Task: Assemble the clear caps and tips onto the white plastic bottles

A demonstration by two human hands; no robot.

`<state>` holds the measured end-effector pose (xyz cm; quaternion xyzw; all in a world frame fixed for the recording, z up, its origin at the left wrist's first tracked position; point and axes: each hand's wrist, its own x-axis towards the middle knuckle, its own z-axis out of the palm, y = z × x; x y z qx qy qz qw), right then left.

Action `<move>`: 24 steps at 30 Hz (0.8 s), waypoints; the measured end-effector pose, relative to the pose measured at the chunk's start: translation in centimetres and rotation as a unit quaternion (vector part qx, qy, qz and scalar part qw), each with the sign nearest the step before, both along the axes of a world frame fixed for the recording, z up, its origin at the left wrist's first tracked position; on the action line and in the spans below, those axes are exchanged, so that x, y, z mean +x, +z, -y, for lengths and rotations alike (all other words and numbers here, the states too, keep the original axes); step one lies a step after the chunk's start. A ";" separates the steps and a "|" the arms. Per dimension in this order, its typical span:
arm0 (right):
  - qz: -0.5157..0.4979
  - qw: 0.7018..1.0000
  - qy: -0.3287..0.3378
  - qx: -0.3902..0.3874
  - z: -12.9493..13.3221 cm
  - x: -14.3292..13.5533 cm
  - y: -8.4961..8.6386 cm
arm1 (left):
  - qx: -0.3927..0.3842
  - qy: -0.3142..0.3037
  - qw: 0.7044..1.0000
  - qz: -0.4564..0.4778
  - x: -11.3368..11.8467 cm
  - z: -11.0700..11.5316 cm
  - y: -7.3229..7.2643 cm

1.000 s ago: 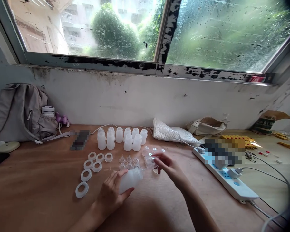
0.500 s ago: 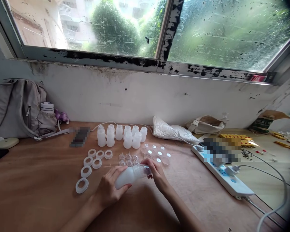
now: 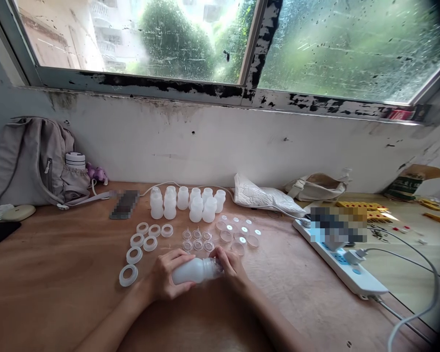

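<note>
My left hand (image 3: 168,275) is wrapped round the body of a frosted white bottle (image 3: 191,272), which lies nearly level above the table. At the bottle's clear top end, the fingers of my right hand (image 3: 229,264) are closed on the clear piece. Just beyond my hands lie several small clear nipple-shaped parts (image 3: 197,245) and, to their right, thin clear discs (image 3: 237,248), some with white centres. Several translucent rings (image 3: 128,275) lie to the left. More frosted bottles (image 3: 196,210) stand upright in a group behind.
A grey backpack (image 3: 33,161) and a blurred flat object (image 3: 124,204) are on the left. Along the wall lie a white padded packet (image 3: 264,198) and a beige pouch (image 3: 315,187). At right, a white power strip (image 3: 341,259) with plugs and cables crosses the brown table (image 3: 77,303).
The bottle has turned from tilted to nearly level, and my right hand has come slightly lower with it. The whole view has shifted a little.
</note>
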<state>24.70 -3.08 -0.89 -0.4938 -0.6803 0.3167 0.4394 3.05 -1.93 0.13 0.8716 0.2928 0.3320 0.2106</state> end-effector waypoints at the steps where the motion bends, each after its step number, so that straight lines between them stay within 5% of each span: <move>1: 0.002 1.000 0.001 0.002 0.0 -0.1 -0.1 | -0.003 -0.002 1.000 0.000 0.0 0.0 0.0; 24: 0.049 0.991 0.026 0.124 1.6 -0.9 -0.7 | -0.130 -0.036 0.990 0.043 0.1 0.3 0.7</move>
